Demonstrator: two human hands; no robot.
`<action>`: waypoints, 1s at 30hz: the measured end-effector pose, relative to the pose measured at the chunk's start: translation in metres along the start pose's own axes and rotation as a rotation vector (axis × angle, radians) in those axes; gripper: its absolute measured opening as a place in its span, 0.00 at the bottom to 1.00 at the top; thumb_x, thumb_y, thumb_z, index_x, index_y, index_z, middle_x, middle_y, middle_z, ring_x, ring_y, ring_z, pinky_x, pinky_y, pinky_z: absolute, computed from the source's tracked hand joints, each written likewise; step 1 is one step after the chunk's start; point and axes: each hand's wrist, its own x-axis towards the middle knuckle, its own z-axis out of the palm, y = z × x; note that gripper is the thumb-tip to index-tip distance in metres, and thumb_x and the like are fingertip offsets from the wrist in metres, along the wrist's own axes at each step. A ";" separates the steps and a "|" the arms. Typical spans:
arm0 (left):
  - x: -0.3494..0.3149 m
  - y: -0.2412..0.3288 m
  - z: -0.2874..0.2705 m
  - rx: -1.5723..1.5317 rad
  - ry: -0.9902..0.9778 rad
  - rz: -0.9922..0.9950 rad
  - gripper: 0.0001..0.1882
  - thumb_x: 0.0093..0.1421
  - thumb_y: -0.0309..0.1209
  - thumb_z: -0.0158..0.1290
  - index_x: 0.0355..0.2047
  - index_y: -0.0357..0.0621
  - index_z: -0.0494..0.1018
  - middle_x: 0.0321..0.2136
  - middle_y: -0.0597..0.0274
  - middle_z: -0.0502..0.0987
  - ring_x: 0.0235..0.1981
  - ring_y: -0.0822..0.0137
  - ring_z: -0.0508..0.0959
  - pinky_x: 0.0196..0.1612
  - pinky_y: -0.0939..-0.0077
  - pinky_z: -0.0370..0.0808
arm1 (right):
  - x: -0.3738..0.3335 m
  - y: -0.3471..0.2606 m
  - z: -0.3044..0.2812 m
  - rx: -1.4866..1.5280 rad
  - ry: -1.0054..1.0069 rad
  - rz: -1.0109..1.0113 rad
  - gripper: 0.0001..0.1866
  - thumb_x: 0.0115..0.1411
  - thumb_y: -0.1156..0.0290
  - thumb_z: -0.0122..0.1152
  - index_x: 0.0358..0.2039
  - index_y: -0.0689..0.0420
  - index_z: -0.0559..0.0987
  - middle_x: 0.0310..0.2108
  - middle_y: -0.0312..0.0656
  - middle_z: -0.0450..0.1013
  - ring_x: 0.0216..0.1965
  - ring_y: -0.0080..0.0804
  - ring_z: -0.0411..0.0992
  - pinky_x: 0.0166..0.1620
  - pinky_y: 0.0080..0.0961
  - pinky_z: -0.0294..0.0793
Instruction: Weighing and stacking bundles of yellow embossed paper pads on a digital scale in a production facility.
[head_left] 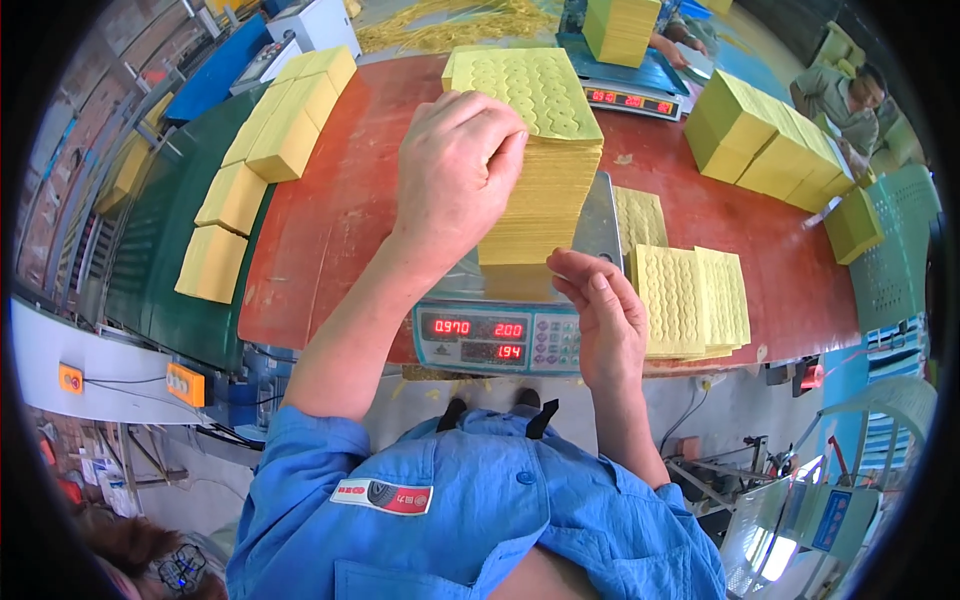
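Stack: a tall pile of yellow perforated sheets [540, 190] stands on the pan of a weighing scale [498, 338], near the front edge of the red counter [330, 210].
Left hand: the left hand [455, 170] rests on the upper left edge of the pile, its grip curled with fingertips pressed to the top sheets; whether it pinches any sheet loose cannot be told.
Right hand: the right hand [605, 315] sits against the lower right side of the pile, fingers partly bent and touching the sheet edges, nothing lifted clear.
Progress: judging from the lit display and the pile on the pan, weighing looks well under way; the hands at the edges suggest the pile is being squared or trimmed to count.
Spare sheets: 2 low piles of loose sheets [690, 298] lie just right of the scale.
Finished blocks: squared yellow bundles [290, 120] line the counter's left side and the green belt [160, 270]; more bundles [775, 140] sit at the far right.
Others: a second scale [630, 95] carries another pile at the far edge, and a seated person [845, 95] is at the upper right.
Unclear: the scale pan is mostly hidden under the pile; the left fingertips are out of sight; the fisheye rim bends and crops the edges.
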 end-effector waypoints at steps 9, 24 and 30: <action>-0.042 0.064 -0.012 -0.003 0.021 0.272 0.09 0.51 0.20 0.61 0.34 0.39 0.78 0.36 0.59 0.80 0.40 0.59 0.80 0.44 0.65 0.71 | -0.020 -0.048 -0.008 0.491 -0.065 0.041 0.26 0.73 0.59 0.44 0.61 0.66 0.67 0.56 0.52 0.72 0.56 0.41 0.72 0.58 0.37 0.72; -0.104 0.182 0.187 -0.491 -0.305 0.334 0.14 0.53 0.26 0.58 0.40 0.32 0.78 0.43 0.54 0.78 0.48 0.58 0.78 0.52 0.65 0.75 | -0.060 -0.090 -0.202 -0.083 0.529 0.036 0.24 0.64 0.81 0.43 0.62 0.71 0.65 0.53 0.50 0.72 0.49 0.37 0.77 0.45 0.34 0.83; -0.104 0.202 0.235 -0.468 -0.431 0.263 0.15 0.52 0.25 0.57 0.40 0.30 0.77 0.43 0.52 0.77 0.49 0.57 0.77 0.53 0.66 0.76 | -0.046 -0.095 -0.266 -0.233 0.550 0.127 0.24 0.63 0.82 0.43 0.59 0.72 0.68 0.50 0.48 0.74 0.46 0.34 0.77 0.44 0.29 0.82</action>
